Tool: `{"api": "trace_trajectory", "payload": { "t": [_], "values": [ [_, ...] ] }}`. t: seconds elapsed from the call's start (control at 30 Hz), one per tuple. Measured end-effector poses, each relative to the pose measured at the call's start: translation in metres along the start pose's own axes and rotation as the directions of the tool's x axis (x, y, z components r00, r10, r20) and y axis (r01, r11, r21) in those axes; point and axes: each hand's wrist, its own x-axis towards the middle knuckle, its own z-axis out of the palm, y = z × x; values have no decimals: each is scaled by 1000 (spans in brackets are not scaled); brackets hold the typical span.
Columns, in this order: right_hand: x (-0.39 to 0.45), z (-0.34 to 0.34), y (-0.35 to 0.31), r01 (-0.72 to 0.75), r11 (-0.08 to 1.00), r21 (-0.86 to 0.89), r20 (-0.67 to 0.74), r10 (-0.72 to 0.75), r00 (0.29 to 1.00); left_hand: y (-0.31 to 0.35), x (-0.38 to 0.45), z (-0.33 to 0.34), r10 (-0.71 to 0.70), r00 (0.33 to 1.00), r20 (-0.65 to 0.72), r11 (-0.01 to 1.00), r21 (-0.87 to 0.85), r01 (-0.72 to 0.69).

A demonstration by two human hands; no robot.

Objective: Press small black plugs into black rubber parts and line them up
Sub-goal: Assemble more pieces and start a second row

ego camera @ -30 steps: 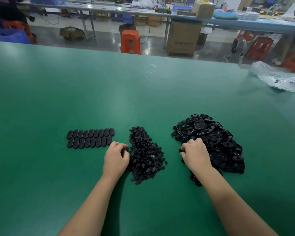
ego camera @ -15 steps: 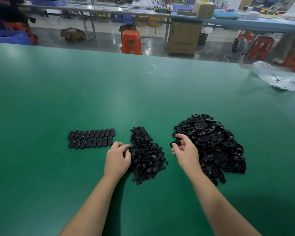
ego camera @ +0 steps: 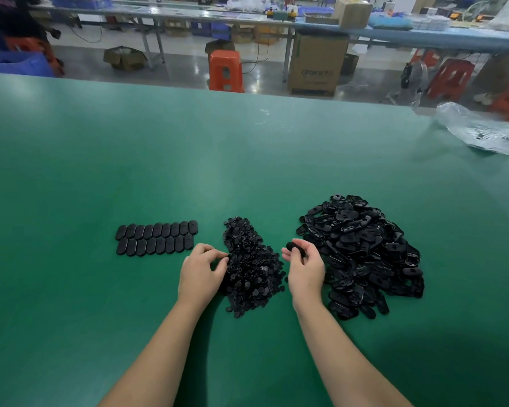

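While a single black oval rubber part is pinched between the thumb and curled fingers of the right hand, the left hand is held with its fingers curled at the nine o'clock edge of the heap of small black round plugs; whether a plug is gripped there cannot be told. Both hands are raised slightly over the wide green table surface. At three o'clock from the right hand a large loose pile of black oval rubber parts is spread, touching the wrist side of that hand. At ten o'clock from the left hand two tidy rows of finished black oval parts are laid side by side, well apart from the plug heap. A crumpled clear plastic bag is seen at two o'clock near the table's far edge. Beyond the table, at twelve o'clock, an orange plastic stool and a tall brown cardboard box are stood on the floor; pale printing is carried by the box, but it is too blurred to be read with certainty.
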Motion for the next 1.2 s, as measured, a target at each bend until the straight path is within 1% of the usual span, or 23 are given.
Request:
{"api": "trace_trajectory", "payload": {
  "t": [0.13,0.4,0.57,0.67,0.77,0.93,1.2],
  "values": [
    [-4,10,0,-2,1000,14,52,1,999,0,0,-1,-5,1000,4,1000,-27,5],
    [-8,16,-5,-97,972,213,185,58,981,3,0,-4,31,999,-18,998,-60,-32],
    [-8,11,-6,-120,964,238,245,60,968,4,0,-4,18,999,-28,998,-58,-20],
    [-2,0,-7,-96,974,205,260,40,965,3,1,-3,19,999,-33,998,-67,-21],
    [4,-12,-8,-32,992,126,259,-2,966,2,0,-4,19,999,-31,996,-90,-21],
    [5,-19,-5,58,998,11,216,-59,975,3,0,-4,-2,999,-32,992,-127,-2],
    [1,-26,10,103,992,-75,201,-86,976,3,-2,-6,-90,996,-30,962,-260,79]
  ]
}}
